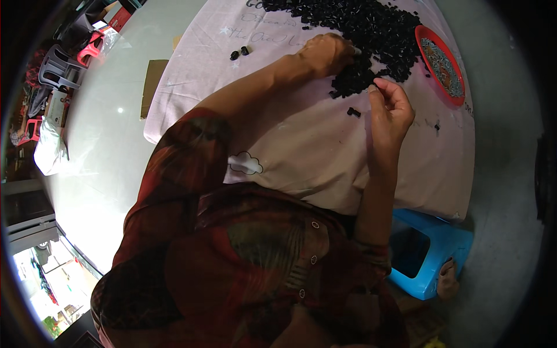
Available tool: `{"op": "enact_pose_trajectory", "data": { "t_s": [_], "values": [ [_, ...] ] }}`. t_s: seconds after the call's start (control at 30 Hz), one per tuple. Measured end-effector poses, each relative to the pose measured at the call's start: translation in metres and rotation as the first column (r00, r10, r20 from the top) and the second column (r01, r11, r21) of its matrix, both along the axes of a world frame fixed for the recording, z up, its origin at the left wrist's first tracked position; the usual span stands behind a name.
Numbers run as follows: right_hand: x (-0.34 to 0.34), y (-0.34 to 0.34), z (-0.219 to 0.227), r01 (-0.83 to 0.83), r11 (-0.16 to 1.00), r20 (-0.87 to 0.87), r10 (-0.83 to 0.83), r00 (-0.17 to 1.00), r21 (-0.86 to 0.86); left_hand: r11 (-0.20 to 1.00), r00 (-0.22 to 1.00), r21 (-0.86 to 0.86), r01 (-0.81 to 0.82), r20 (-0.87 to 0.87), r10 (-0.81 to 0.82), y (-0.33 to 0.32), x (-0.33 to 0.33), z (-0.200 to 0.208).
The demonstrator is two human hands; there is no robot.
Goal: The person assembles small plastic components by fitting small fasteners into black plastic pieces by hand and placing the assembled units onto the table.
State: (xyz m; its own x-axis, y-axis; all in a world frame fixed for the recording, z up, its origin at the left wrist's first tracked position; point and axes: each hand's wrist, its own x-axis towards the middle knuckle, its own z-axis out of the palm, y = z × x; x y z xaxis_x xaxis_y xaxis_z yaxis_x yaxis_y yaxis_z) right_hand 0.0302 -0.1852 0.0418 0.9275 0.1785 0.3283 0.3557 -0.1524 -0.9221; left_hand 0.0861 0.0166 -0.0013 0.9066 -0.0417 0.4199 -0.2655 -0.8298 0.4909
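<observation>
A large heap of small black plastic parts (377,29) spreads over the far part of a pale pink cloth (301,156). My left hand (328,54) reaches to the heap's near left side, its fingers curled together. Whatever lies between them is hidden. At the heap's near edge my right hand (393,105) is closed in a pinch of thumb and forefinger; what it grips is too small to make out. A few loose black parts (354,112) lie just left of the right hand. Two more black pieces (239,53) rest apart on the cloth, left of my left hand.
A red oval tray (422,35) of small silvery metal pieces sits at the table's right side. Below the right edge stands a blue plastic stool (464,243). Brown cardboard (152,87) is beside the table's left edge. Farther left are a grey chair (58,66) and a white bag (51,148).
</observation>
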Motion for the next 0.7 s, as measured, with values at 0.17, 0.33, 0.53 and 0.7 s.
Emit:
{"op": "enact_pose_trajectory", "data": {
  "t_s": [0.17,0.33,0.53,0.7],
  "values": [
    [-0.001,-0.002,0.000,0.015,1.000,-0.013,-0.014,1.000,0.026,0.900,0.948,-0.401,-0.169,-0.316,0.037,-0.002,-0.008,0.023],
    [0.004,0.001,-0.004,0.018,0.999,-0.001,-0.018,1.000,0.033,0.986,0.992,-0.104,-0.127,-0.010,0.127,0.003,0.031,0.015],
    [0.005,-0.001,-0.003,0.027,0.994,0.009,-0.028,1.000,0.103,0.986,0.985,0.078,-0.149,-0.070,0.155,0.001,0.045,0.013],
    [0.005,-0.003,-0.005,0.033,0.994,-0.005,-0.033,0.999,0.108,0.997,0.992,-0.047,-0.068,0.106,0.073,0.010,0.016,0.017]
  ]
}}
